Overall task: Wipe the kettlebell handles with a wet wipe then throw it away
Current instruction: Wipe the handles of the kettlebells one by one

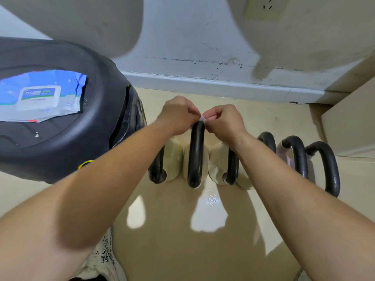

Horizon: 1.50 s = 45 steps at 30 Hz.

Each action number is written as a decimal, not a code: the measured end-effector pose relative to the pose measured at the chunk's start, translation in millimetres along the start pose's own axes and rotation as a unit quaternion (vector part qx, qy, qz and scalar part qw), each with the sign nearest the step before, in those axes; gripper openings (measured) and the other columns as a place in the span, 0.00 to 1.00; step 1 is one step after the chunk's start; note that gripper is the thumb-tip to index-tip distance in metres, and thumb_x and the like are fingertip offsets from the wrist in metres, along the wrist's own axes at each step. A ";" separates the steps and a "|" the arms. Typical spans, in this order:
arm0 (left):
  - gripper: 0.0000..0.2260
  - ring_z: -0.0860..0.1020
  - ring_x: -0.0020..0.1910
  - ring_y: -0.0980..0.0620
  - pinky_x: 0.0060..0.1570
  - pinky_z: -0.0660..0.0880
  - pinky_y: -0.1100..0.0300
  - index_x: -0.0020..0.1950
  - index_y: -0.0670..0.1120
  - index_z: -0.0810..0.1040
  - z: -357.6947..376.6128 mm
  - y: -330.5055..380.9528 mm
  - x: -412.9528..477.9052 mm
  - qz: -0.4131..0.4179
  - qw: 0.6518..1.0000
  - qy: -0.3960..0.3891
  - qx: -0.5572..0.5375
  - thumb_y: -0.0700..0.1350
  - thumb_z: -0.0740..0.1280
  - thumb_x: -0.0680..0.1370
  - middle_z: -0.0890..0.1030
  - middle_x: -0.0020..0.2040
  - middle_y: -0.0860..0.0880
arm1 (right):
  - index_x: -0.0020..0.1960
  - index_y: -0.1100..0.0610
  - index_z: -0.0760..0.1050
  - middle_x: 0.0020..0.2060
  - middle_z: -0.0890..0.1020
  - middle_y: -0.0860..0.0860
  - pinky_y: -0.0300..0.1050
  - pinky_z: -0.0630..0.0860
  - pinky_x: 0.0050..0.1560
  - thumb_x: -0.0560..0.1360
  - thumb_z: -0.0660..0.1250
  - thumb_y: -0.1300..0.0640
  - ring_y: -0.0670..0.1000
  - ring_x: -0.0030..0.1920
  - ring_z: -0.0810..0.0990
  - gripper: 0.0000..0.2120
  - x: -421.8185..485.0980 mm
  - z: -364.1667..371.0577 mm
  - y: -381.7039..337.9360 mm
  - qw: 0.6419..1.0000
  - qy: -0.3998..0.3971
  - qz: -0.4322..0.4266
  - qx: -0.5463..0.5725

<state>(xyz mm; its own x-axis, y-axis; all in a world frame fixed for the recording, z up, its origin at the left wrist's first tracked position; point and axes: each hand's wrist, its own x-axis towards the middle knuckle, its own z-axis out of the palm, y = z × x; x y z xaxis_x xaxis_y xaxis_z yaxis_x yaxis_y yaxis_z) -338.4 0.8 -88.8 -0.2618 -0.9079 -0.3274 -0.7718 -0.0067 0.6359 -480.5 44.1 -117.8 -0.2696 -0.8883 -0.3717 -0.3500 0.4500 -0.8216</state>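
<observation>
Several kettlebells stand in a row on the beige floor, each with a black looped handle. The middle handle (195, 155) runs straight away from me. Above its far end, my left hand (178, 116) and my right hand (225, 120) meet and pinch a small white wet wipe (203, 119) between their fingertips. Most of the wipe is hidden by the fingers. My left forearm crosses the leftmost handle (157, 169); my right forearm covers part of another handle (231, 169). More handles (298, 157) stand to the right.
A blue and white wet wipe pack (40, 96) lies on a black rounded object (67, 151) at the left. A white wall and skirting board (203, 82) run behind the kettlebells. A beige cabinet or box (353, 122) stands at the right. Patterned fabric (101, 258) shows at the bottom.
</observation>
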 end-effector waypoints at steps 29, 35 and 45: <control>0.06 0.77 0.39 0.50 0.41 0.76 0.53 0.45 0.52 0.75 43.0 2.2 -193.4 0.030 0.987 0.070 -0.140 0.40 0.65 0.78 0.77 0.41 0.49 | 0.35 0.49 0.80 0.26 0.75 0.46 0.50 0.66 0.33 0.69 0.65 0.58 0.51 0.30 0.70 0.08 -178.1 -14.2 50.6 0.991 -0.062 -0.117 0.002; 0.04 0.70 0.28 0.59 0.27 0.69 0.69 0.46 0.45 0.78 41.8 19.5 -178.1 0.013 0.974 0.102 -0.201 0.37 0.65 0.77 0.73 0.33 0.52 | 0.43 0.55 0.79 0.38 0.81 0.51 0.43 0.73 0.42 0.76 0.67 0.63 0.51 0.39 0.78 0.06 -160.1 -63.7 61.4 0.999 -0.006 -0.019 0.043; 0.12 0.78 0.53 0.41 0.50 0.74 0.54 0.58 0.39 0.76 88.5 51.7 -114.7 0.007 0.987 0.066 0.146 0.36 0.56 0.81 0.79 0.53 0.41 | 0.48 0.51 0.81 0.45 0.85 0.52 0.47 0.81 0.54 0.77 0.63 0.63 0.54 0.50 0.84 0.10 -98.2 -79.6 52.9 0.992 0.119 -0.023 -0.034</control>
<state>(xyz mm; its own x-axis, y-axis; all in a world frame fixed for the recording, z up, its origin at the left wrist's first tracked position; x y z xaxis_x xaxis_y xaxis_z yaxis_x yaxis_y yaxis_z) -399.5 141.7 -80.2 -0.2096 -0.9541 -0.2138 -0.9077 0.1086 0.4053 -544.0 162.4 -90.4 -0.4531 -0.8652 -0.2147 -0.4242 0.4210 -0.8017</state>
